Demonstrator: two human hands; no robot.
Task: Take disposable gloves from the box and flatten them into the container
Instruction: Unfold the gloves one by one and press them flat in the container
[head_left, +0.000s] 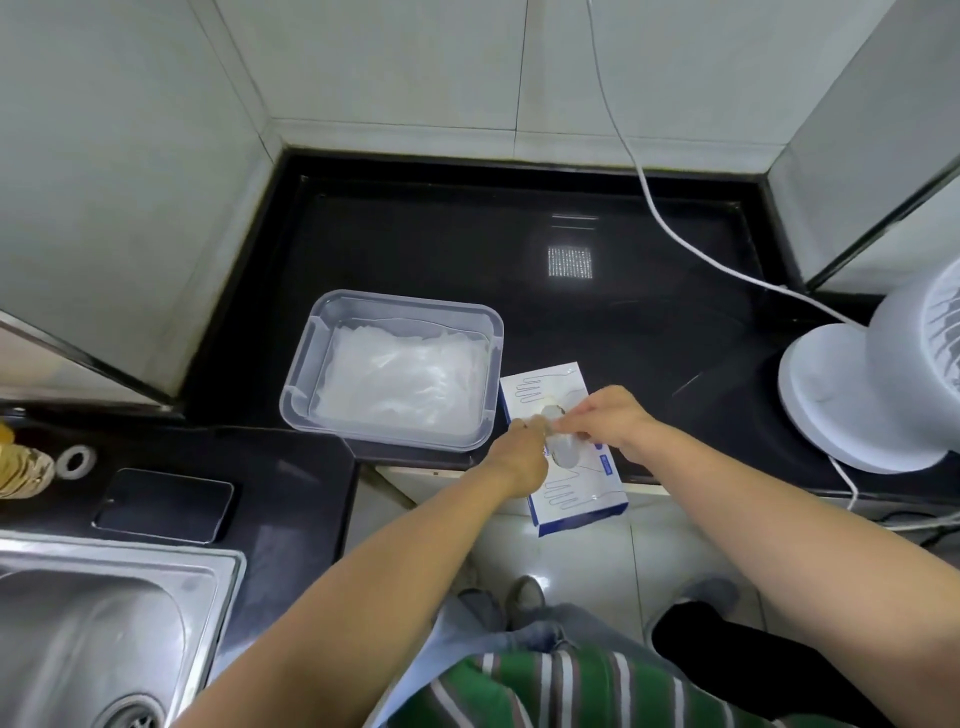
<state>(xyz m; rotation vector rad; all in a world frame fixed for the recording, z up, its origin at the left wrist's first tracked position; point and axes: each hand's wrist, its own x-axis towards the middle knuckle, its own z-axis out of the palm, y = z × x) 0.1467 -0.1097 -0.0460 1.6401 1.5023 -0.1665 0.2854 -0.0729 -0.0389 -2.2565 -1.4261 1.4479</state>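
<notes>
A white and blue glove box (582, 493) lies on the black counter's front edge, partly overhanging it. A clear glove (563, 449) bulges from its oval opening. My left hand (522, 447) and my right hand (608, 418) meet over the opening, both pinching the thin clear plastic glove. Left of the box stands a clear rectangular container (306, 374) holding a flat layer of translucent gloves (405, 382).
A white fan (872, 395) stands at the right with its white cable (670, 218) running across the counter to the wall. A dark phone (163, 504), a tape roll (76, 460) and a steel sink (104, 634) are at the left. Tiled walls enclose the counter.
</notes>
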